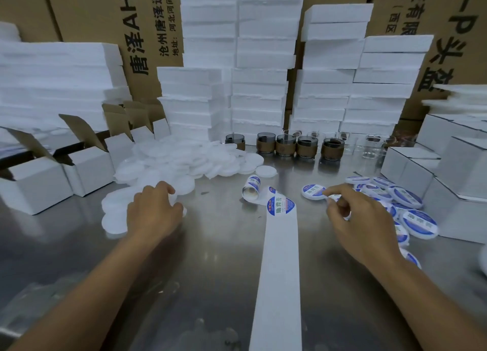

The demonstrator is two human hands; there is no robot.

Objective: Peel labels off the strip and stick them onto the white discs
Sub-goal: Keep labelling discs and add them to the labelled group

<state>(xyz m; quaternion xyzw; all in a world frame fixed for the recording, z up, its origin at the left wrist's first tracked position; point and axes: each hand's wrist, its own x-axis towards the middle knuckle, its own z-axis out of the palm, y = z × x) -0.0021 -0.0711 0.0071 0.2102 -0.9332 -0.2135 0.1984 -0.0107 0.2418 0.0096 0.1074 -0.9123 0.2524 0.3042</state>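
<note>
A white backing strip [279,271] runs down the middle of the metal table, with a blue-and-white round label [279,205] at its far end and the label roll [251,187] just beyond. A heap of plain white discs [184,161] lies at the left. My left hand [152,211] rests on the near discs [116,216], fingers curled over them. My right hand [353,213] hovers at the right with fingertips pinched near a labelled disc [313,191]; whether it holds anything is unclear. Several labelled discs [419,223] lie piled at the right.
White cartons with open flaps [39,182] stand at the left, closed white boxes [453,192] at the right. A row of small dark jars [287,146] and clear glass ones [371,145] stands behind. Foam slab stacks [263,74] and cardboard boxes fill the back.
</note>
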